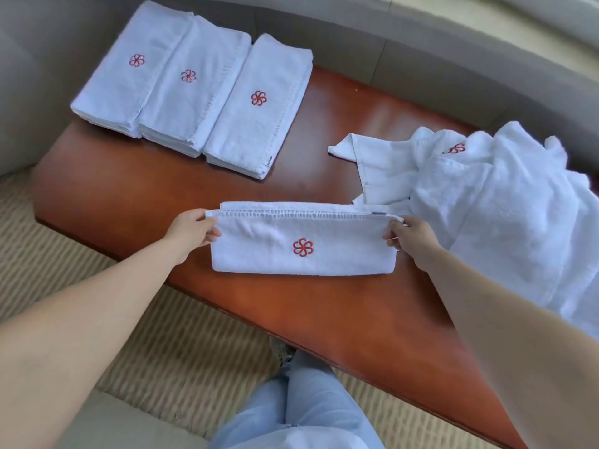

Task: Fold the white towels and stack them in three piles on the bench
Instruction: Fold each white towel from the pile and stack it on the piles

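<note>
Three piles (pixel 194 89) stand beyond the fingers (pixel 212 233); both hands pinch a part-folded towel (pixel 301 244); unfolded heap (pixel 492 202) remains beside the right hand (pixel 410 236).

Folded white towel (pixel 303 244), long and flat on the reddish-brown worktop (pixel 129 192), red pinwheel emblem up, hemmed top edge pinched at its ends between left hand (pixel 191 226) and right hand (pixel 411 236). Beyond the left hand, three stacks of folded towels side by side, touching, emblems up: left stack (pixel 129 69), middle stack (pixel 191 85), right stack (pixel 259 105). Beyond and beside the right hand, rumpled heap of unfolded white towels (pixel 492 202), spilling over the worktop's end.
</note>
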The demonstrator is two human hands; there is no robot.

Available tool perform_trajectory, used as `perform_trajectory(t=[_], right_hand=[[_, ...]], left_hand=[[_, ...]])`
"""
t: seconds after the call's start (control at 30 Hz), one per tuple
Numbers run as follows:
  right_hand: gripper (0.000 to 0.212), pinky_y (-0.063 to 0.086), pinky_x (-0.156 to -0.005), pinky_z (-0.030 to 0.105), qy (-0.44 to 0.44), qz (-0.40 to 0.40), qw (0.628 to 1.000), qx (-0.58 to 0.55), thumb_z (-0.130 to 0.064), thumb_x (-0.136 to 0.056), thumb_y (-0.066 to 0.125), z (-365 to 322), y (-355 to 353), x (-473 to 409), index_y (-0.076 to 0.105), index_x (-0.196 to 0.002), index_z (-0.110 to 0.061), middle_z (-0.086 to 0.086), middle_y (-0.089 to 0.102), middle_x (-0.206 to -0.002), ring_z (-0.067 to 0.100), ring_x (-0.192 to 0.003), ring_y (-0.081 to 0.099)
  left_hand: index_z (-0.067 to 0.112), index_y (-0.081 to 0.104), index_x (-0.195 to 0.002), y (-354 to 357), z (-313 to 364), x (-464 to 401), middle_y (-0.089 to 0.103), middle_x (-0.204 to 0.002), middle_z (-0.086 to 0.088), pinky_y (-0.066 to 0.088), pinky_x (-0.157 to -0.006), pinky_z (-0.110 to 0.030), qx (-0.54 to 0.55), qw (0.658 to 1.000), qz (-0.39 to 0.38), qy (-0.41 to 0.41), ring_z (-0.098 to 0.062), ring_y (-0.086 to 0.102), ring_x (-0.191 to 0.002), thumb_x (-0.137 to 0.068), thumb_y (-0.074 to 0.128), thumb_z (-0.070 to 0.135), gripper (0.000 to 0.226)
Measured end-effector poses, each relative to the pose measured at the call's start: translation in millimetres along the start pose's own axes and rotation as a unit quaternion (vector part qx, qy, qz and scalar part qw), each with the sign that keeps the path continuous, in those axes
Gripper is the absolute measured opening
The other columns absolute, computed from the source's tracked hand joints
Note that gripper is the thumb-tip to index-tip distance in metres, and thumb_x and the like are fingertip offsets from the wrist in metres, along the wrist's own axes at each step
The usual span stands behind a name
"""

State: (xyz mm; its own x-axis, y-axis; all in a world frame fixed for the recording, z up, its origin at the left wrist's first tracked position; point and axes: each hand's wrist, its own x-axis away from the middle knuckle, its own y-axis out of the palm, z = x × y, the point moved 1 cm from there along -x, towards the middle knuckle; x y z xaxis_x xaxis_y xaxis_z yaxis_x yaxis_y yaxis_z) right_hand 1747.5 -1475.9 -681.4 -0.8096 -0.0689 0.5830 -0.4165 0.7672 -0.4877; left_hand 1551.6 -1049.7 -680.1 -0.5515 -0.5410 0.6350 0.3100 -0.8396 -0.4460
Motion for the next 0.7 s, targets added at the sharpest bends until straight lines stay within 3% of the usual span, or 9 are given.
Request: perform_trajectory(t=[0.23, 0.4, 0.53, 0.7], right_hand=[[0.026, 0.053, -0.071, 0.034, 0.014, 0.012, 1.0, 0.013, -0.017, -0.1, 0.045, 1.7, 17.9, -45.9, 0.068, -0.089, -0.016, 0.004, 0.077, -0.086, 0.02, -0.068, 0.068], [0.034, 0.059, -0.08, 0.042, 0.041, 0.026, 0.998, 0.031, -0.022, -0.098, 0.043, 14.1, 30.7, -69.9, 0.069, -0.077, -0.016, -0.001, 0.077, -0.079, 0.018, -0.067, 0.069], [0.028, 0.057, -0.073, 0.037, 0.02, 0.052, 0.998, 0.028, -0.031, -0.097, 0.042, 18.1, 39.8, -70.3, 0.065, -0.083, -0.021, -0.009, 0.076, -0.076, 0.016, -0.07, 0.072], [0.027, 0.046, -0.061, 0.028, -0.018, 0.095, 0.995, 0.019, -0.032, -0.096, 0.04, 11.4, 42.4, -58.0, 0.063, -0.084, -0.025, -0.01, 0.074, -0.079, 0.013, -0.072, 0.069]], left_hand=[[0.017, 0.066, -0.102, 16.2, 10.9, -52.7, 0.078, -0.084, 0.001, 0.059, -0.079, -0.032, -0.017, 1.0, 0.007, -0.004, -0.016, 0.072, -0.08, -0.104, 0.055, 0.022, 0.013], [0.019, 0.062, -0.106, 33.0, 9.5, -77.4, 0.078, -0.086, 0.004, 0.058, -0.076, -0.03, -0.041, 0.999, 0.017, -0.025, -0.013, 0.073, -0.083, -0.106, 0.051, 0.023, 0.011], [0.022, 0.052, -0.115, 48.5, 2.0, -82.8, 0.076, -0.086, 0.008, 0.057, -0.078, -0.031, -0.064, 0.995, 0.05, -0.052, -0.011, 0.071, -0.083, -0.107, 0.045, 0.024, 0.011], [0.024, 0.056, -0.111, 54.6, -1.3, -80.4, 0.075, -0.078, 0.013, 0.057, -0.077, -0.038, -0.073, 0.991, 0.101, -0.044, -0.008, 0.071, -0.08, -0.106, 0.041, 0.03, 0.017]])
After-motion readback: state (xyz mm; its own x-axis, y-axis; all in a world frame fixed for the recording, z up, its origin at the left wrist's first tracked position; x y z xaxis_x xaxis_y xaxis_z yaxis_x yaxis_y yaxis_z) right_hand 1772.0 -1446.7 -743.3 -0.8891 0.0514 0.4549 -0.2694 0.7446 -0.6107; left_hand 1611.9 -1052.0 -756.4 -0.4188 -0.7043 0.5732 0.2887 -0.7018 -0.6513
